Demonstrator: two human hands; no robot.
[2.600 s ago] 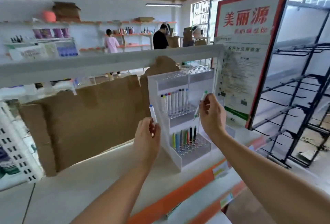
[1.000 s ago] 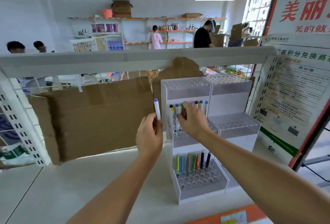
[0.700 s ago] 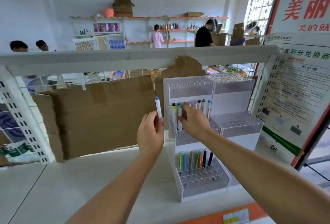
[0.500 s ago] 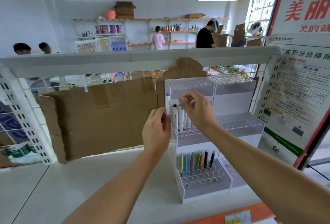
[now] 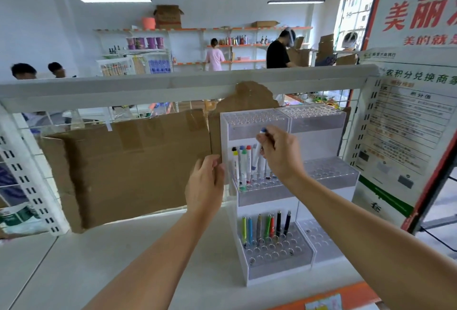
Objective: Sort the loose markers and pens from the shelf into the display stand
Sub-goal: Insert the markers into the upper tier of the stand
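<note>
A white tiered display stand (image 5: 272, 274) stands on the white shelf (image 5: 99, 260). Its middle tier holds several white markers with coloured caps (image 5: 243, 163); the bottom tier holds several coloured pens (image 5: 267, 223). My right hand (image 5: 280, 155) pinches a white marker with a blue cap (image 5: 258, 150), tilted, its lower end down among the middle tier's markers. My left hand (image 5: 205, 183) holds nothing; its fingertips touch the stand's left side wall. The top tier and the stand's right half hold nothing.
A taped brown cardboard sheet (image 5: 138, 161) hangs behind the shelf under a white rail (image 5: 173, 87). A printed poster (image 5: 408, 124) leans at the right and a perforated white panel (image 5: 24, 173) stands at the left. People stand at shelves in the background.
The blue-capped marker has passed from my left hand to my right hand, which now holds it over the middle tier. My left hand has dropped to the stand's left side.
</note>
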